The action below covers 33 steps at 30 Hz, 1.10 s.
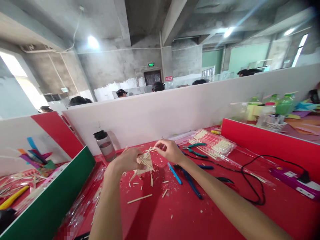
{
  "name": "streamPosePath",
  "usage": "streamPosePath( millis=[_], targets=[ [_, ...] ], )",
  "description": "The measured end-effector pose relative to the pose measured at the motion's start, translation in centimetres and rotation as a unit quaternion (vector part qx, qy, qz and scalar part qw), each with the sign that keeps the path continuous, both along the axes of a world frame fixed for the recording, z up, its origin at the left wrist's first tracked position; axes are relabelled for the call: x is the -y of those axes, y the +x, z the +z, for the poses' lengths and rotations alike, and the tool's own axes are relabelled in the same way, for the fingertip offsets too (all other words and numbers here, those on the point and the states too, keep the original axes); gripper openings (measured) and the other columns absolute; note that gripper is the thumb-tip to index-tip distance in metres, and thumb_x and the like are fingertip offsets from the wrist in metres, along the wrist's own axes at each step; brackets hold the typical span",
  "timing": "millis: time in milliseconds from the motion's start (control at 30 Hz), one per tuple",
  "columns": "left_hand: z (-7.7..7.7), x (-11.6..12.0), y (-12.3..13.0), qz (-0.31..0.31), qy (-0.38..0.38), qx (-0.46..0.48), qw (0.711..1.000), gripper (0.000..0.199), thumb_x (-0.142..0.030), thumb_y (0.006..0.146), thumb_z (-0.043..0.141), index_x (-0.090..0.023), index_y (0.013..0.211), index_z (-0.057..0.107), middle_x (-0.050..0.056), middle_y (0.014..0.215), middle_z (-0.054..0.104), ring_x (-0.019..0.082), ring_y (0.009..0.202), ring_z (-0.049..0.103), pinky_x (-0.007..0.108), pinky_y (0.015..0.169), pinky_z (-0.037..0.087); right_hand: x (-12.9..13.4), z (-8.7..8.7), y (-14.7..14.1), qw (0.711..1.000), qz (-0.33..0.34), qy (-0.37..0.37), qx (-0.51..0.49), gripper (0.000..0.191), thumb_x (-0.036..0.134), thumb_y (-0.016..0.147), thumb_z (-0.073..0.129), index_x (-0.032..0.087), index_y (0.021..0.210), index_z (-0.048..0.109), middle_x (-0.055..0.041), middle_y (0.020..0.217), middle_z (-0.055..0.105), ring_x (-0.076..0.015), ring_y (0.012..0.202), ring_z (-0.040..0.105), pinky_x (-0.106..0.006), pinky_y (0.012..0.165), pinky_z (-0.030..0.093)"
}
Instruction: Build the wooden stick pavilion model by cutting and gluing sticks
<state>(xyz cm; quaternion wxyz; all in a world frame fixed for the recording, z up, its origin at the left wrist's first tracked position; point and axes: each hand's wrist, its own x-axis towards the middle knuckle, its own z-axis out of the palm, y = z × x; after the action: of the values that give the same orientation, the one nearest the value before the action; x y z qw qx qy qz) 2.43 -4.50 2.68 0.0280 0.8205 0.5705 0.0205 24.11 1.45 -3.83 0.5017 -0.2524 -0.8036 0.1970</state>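
My left hand (pixel 128 159) is closed around the upper left side of a small model built of pale wooden sticks (pixel 148 162), which is tilted just above the red table. Part of the model is hidden behind the fingers. To its right, my right hand (pixel 169 150) has thumb and forefinger pinched near the model's top corner. A thin pale stick (pixel 151 149) shows at those fingertips. Below the model lie loose cut sticks (pixel 139 199) and small wood scraps. A blue pen-like stick (pixel 175 173) rests beneath my right wrist.
Blue-handled pliers (pixel 191 183) and green-handled pliers (pixel 197 145) lie by my right forearm. Packs of wooden sticks (pixel 212 143) sit behind them. A black cable runs to a purple power strip (pixel 295 181). A water bottle (pixel 106 146) stands back left, near a green divider (pixel 55 200).
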Motion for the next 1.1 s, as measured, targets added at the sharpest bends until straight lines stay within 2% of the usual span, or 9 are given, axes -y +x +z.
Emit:
streamPosePath(
  millis=[100, 167, 233, 300, 367, 600, 1100],
  targets=[
    [0.4, 0.2, -0.4, -0.018, 0.02, 0.064, 0.998, 0.036, -0.045, 0.069, 0.067, -0.022, 0.096, 0.07, 0.006, 0.1, 0.073, 0.028, 0.098, 0.064, 0.039, 0.099, 0.039, 0.2, 0.2, 0.1, 1.0, 0.014, -0.006, -0.017, 0.01, 0.025, 0.086, 0.06, 0.018, 0.085, 0.067, -0.0012, 0.079, 0.069, -0.0116, 0.066, 0.059, -0.022, 0.062, 0.046],
    [0.3, 0.0, -1.0, -0.013, 0.06, 0.105, 0.993, 0.042, -0.049, 0.073, 0.063, -0.022, 0.105, 0.068, 0.007, 0.106, 0.072, 0.029, 0.101, 0.063, 0.039, 0.098, 0.04, 0.5, 0.5, 0.1, 0.999, 0.015, 0.003, -0.028, 0.009, 0.025, 0.086, 0.06, 0.019, 0.085, 0.067, -0.0011, 0.081, 0.069, -0.0113, 0.066, 0.059, -0.022, 0.063, 0.047],
    [-0.1, -0.5, -1.7, -0.002, 0.111, 0.141, 0.984, 0.048, -0.05, 0.075, 0.062, -0.022, 0.114, 0.063, 0.008, 0.115, 0.069, 0.03, 0.107, 0.061, 0.044, 0.106, 0.033, 0.8, 1.0, 0.2, 0.999, 0.012, 0.016, -0.039, 0.008, 0.024, 0.086, 0.06, 0.02, 0.087, 0.067, -0.0007, 0.083, 0.069, -0.0107, 0.065, 0.058, -0.022, 0.063, 0.047],
    [-0.6, -1.0, -2.2, 0.009, 0.155, 0.162, 0.974, 0.05, -0.047, 0.077, 0.062, -0.021, 0.12, 0.059, 0.01, 0.121, 0.066, 0.03, 0.113, 0.058, 0.05, 0.114, 0.02, 1.1, 1.5, 0.2, 0.999, 0.01, 0.025, -0.046, 0.007, 0.024, 0.087, 0.06, 0.02, 0.088, 0.066, -0.0005, 0.083, 0.069, -0.0103, 0.063, 0.057, -0.023, 0.063, 0.047],
    [-1.0, -1.5, -2.5, 0.011, 0.187, 0.179, 0.966, 0.05, -0.043, 0.078, 0.062, -0.021, 0.122, 0.057, 0.011, 0.122, 0.065, 0.029, 0.115, 0.057, 0.053, 0.116, 0.013, 1.4, 1.9, 0.3, 0.998, 0.008, 0.034, -0.05, 0.008, 0.025, 0.088, 0.06, 0.021, 0.088, 0.065, -0.0009, 0.083, 0.068, -0.0104, 0.062, 0.056, -0.023, 0.062, 0.048],
    [-1.4, -1.8, -2.3, 0.003, 0.22, 0.235, 0.947, 0.048, -0.043, 0.08, 0.061, -0.021, 0.123, 0.056, 0.01, 0.122, 0.064, 0.026, 0.111, 0.058, 0.044, 0.105, 0.036, 1.7, 1.9, 0.2, 0.996, 0.005, 0.082, -0.036, 0.008, 0.025, 0.09, 0.058, 0.021, 0.091, 0.065, -0.0018, 0.084, 0.066, -0.0105, 0.063, 0.055, -0.023, 0.063, 0.047],
    [-1.5, -1.9, -2.0, 0.008, 0.215, 0.243, 0.946, 0.051, -0.043, 0.079, 0.062, -0.02, 0.124, 0.056, 0.01, 0.122, 0.064, 0.027, 0.111, 0.059, 0.043, 0.103, 0.039, 1.1, 1.0, -0.3, 0.995, -0.032, 0.097, -0.007, 0.006, 0.022, 0.088, 0.061, 0.021, 0.09, 0.067, -0.002, 0.081, 0.066, -0.0129, 0.07, 0.059, -0.023, 0.065, 0.048]
  ],
)
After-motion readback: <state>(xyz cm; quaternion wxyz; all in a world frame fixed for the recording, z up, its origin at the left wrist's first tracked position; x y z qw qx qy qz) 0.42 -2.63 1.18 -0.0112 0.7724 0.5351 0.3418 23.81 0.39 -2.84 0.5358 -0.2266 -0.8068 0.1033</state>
